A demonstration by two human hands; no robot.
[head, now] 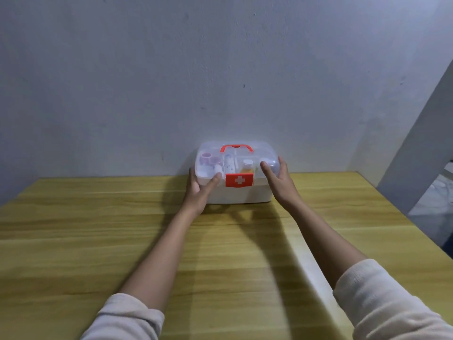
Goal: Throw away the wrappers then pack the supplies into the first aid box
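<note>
A white first aid box (pixel 241 196) with a clear lid, a red handle and a red latch bearing a white cross stands at the far edge of the wooden table, against the wall. Its lid is down. Through the lid I see several supplies: rolls of tape, small bottles, a yellow-filled bottle. My left hand (pixel 199 186) presses on the box's left end, thumb on the lid's front. My right hand (pixel 278 179) cups the right end, fingers on the lid. No wrappers are in view.
The wooden table (pixel 122 229) stretches from me to the grey wall. Its right edge runs diagonally at the right, with floor beyond it. A wall corner rises at the far right.
</note>
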